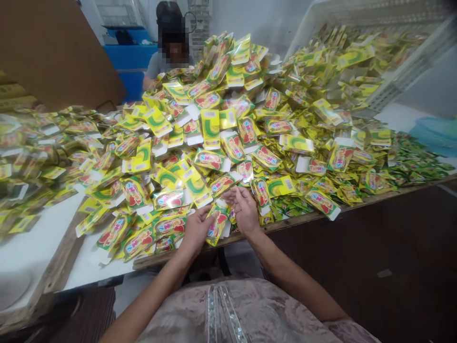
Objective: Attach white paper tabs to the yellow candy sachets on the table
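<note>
At the table's front edge, my left hand [196,231] grips a small yellow and green printed carton [217,225] between thumb and fingers. The carton stands tilted, its printed front towards me. Just right of its top is my right hand [244,209], fingers bent and thumb drawn in as in a pinch. What those fingers hold, if anything, is too small to make out. Many similar cartons [210,128], some with open white flaps, are heaped around and beyond both hands. Small green sachets [291,206] lie under the cartons to the right.
A white plastic crate [410,71] lies tipped at the back right, with packets spilling out. More cartons [53,138] cover the table at left. A person [153,71] sits behind the heap. A wooden rim [285,223] runs along the front, and a blue bag [433,136] lies far right.
</note>
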